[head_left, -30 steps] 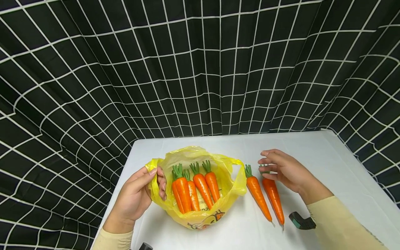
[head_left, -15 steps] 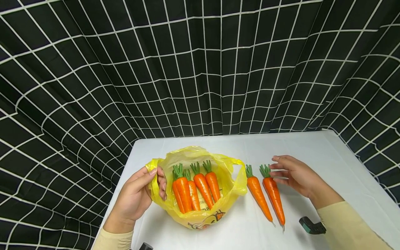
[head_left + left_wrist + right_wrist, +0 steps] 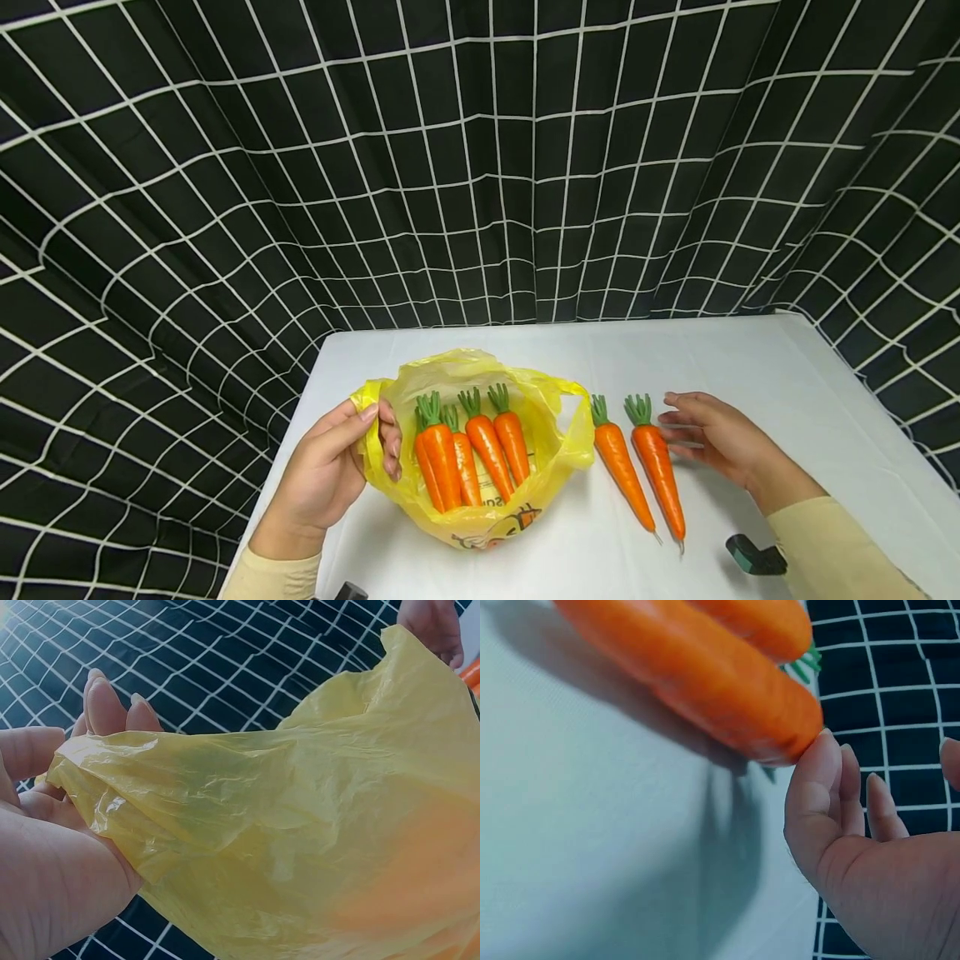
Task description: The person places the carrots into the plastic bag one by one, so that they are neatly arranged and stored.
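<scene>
My left hand grips the left handle of a yellow plastic bag, thumb over the film. Its mouth gapes toward me, and several carrots with short green tops lean inside. In the left wrist view the bag stretches away from the hand. Two more carrots lie side by side right of the bag: a left one and a right one. Beside the right one's upper end is my right hand, fingers loosely bent, holding nothing. In the right wrist view the thumb tip seems to meet the carrot; contact is uncertain.
A white cloth covers the table. Black curtains with a white grid stand behind and along both sides. Below the right wrist a dark camera mount sticks out.
My right hand has drawn back to the right and toward me, off the right carrot's green top, which it covered before. The left hand and the bag have stayed in place.
</scene>
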The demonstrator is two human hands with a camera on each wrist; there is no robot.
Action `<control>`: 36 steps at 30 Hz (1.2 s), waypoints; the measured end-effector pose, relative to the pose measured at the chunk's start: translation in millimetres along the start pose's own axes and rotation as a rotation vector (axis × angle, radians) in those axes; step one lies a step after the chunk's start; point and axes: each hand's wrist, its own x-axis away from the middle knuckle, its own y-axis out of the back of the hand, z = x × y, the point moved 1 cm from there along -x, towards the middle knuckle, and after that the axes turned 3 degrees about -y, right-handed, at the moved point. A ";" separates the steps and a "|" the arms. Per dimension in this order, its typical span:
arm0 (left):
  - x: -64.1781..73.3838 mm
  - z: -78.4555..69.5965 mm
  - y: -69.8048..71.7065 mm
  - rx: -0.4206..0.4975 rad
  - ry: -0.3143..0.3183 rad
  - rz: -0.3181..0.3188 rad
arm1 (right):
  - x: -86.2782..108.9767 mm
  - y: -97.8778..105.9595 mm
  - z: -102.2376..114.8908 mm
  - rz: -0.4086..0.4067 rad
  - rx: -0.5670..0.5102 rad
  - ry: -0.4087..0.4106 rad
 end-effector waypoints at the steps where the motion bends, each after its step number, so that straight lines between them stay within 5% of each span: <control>1: -0.2 -0.1 0.0 0.001 -0.001 0.003 | -0.4 0.8 -1.9 -0.005 0.003 -0.004; 23: -1.3 -0.4 -1.2 0.004 0.001 0.007 | -8.3 -10.4 -27.0 -0.004 -0.011 -0.055; 36: -0.9 -0.6 -1.8 0.007 -0.003 0.009 | -12.5 -24.4 -27.8 -0.047 0.142 -0.067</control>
